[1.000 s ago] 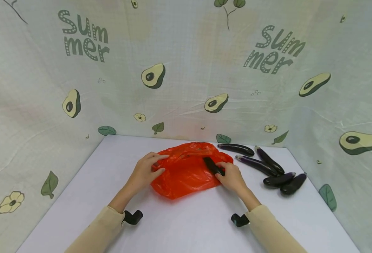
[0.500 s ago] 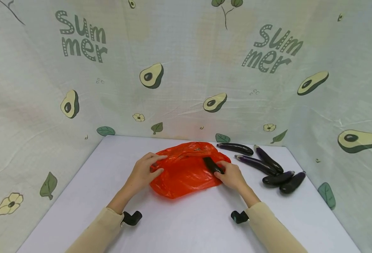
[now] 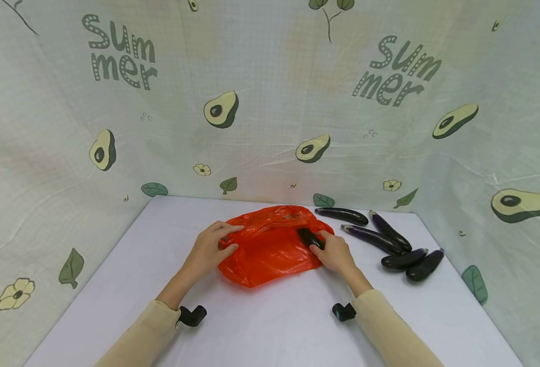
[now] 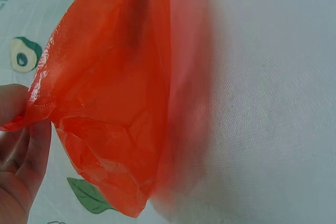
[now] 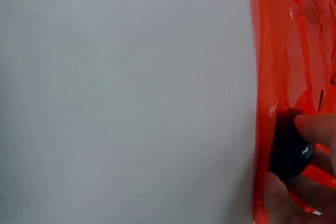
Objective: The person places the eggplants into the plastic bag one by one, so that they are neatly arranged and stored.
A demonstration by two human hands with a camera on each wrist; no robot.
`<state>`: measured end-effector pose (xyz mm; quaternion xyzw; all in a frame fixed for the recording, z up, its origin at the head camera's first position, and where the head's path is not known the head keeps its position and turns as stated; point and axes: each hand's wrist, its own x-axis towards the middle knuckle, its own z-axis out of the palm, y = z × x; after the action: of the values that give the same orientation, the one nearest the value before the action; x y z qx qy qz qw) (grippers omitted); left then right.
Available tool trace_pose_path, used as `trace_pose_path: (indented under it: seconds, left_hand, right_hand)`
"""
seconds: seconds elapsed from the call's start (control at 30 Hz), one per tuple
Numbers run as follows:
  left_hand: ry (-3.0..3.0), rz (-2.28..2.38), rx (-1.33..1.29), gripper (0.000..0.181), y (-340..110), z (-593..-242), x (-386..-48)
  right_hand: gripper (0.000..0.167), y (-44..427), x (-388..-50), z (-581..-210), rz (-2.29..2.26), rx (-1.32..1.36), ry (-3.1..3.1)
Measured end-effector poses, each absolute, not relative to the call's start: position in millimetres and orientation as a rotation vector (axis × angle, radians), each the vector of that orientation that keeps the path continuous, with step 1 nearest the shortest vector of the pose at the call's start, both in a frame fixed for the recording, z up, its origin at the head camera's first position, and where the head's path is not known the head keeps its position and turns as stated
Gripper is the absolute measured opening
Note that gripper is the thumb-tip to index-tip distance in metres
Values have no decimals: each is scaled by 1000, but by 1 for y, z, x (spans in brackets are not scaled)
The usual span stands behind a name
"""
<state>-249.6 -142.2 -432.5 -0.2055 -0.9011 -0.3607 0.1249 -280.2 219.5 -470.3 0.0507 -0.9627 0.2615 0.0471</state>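
A red plastic bag [image 3: 265, 262] lies on the white table with its mouth held apart between my hands. My left hand [image 3: 209, 248] pinches the bag's left edge between thumb and fingers; in the left wrist view the red film [image 4: 110, 87] runs from that pinch. At the bag's right side my right hand [image 3: 337, 254] holds a dark eggplant [image 3: 309, 237] by one end, the other end pointing into the bag mouth. The right wrist view shows the eggplant's rounded, shiny end [image 5: 290, 153] between my fingers and thumb. What lies deeper in the bag is hidden.
Several more eggplants lie right of the bag: one behind it [image 3: 341, 215], two touching [image 3: 373, 238] at mid-table, two side by side [image 3: 425, 265] near the right edge. A printed cloth [image 3: 260, 148] hangs around the back and sides of the table.
The eggplant in my right hand has shifted slightly, and less of its length shows. My left hand stays at the bag's edge, almost still.
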Motion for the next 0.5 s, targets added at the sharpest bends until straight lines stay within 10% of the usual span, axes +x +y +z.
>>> trace_pose_path:
  seconds: [0.5]
  left_hand:
    - [-2608, -1034, -619, 48, -142, -432, -250]
  right_hand:
    - [51, 217, -281, -468, 810, 136, -2927]
